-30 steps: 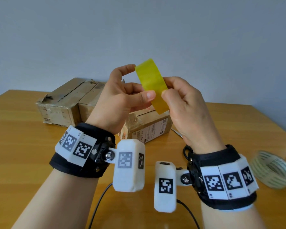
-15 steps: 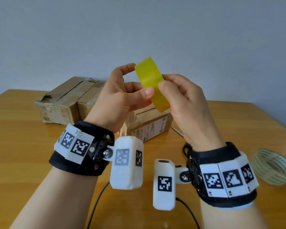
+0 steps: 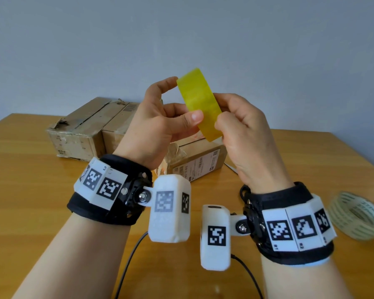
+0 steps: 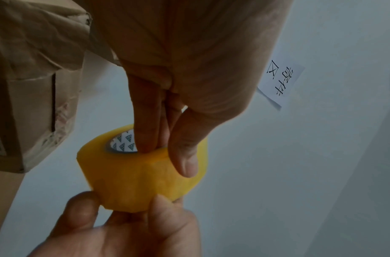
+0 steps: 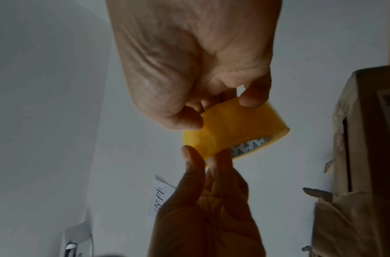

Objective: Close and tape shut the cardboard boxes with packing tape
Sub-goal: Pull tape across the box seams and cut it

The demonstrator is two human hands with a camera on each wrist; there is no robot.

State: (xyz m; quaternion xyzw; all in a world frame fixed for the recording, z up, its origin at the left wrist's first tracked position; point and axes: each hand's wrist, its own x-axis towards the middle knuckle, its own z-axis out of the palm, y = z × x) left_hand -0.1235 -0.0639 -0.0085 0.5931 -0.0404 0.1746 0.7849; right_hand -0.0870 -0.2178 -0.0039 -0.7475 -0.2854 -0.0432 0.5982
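Both hands hold the yellow tape roll [image 3: 200,106] up in the air, above the table [image 3: 30,180] and nearer the person than the boxes. The left hand [image 3: 160,124] has fingers through the core with its thumb pressed on the outer band. The right hand [image 3: 244,130] pinches the lower edge of the roll between thumb and fingers; this grip is narrow and sits on the tape surface, likely feeling for the loose end.

The roll is tilted, its flat band facing the head camera, its axis pointing away toward the left. No free tape end shows in any view.

The small box [image 3: 199,160] lies directly below and behind the hands, about equally near both; whether its flaps are shut is hidden. Two larger boxes [image 3: 89,130] stand side by side farther back on the left; what is inside cannot be seen. A second, pale tape roll [image 3: 356,219] lies flat on the table beside the right wrist.
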